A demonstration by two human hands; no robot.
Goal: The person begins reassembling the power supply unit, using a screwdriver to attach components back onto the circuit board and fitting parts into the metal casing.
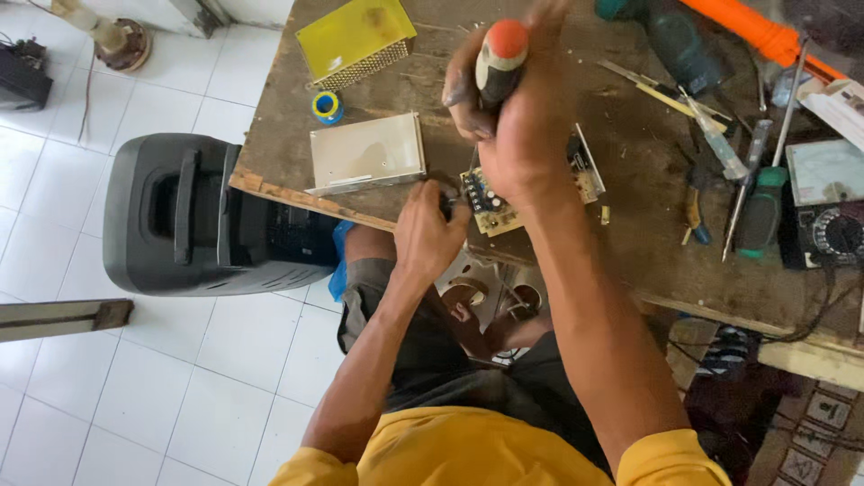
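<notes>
Here, label by label:

Right hand: the right hand (531,126) is wrapped tight round the handle of a screwdriver (497,63) that has an orange cap and a dark grip; the shaft runs down behind the fist toward the board, and its tip is hidden.

Left hand: the left hand (427,229) sits at the table edge with its fingers curled in against the board's near-left corner; it seems to pinch or steady something small and dark there, but I cannot tell just what it has hold of.

Circuit board, place: the circuit board (493,209) lies flat on the wooden table (630,225), close to the near edge, between the 2 hands and partly under the right one.

Circuit board, look: a small yellowish-tan board with dark components and a blue part near its left end.

Circuit board, handling: likely light, stiff and fragile; best held by its bare edges or corners, not by the parts soldered on it, and pressed flat so it does not skate under the driver.

Nearby: a grey metal case (367,151) just left of the board, a yellow perforated cover (355,40) beyond it, a small blue and yellow spool (327,106) between them.

Right side of table: a green-handled screwdriver (760,211), a multimeter (828,202), loose tools.

Floor: a black speaker box (180,216) on white tiles.
</notes>
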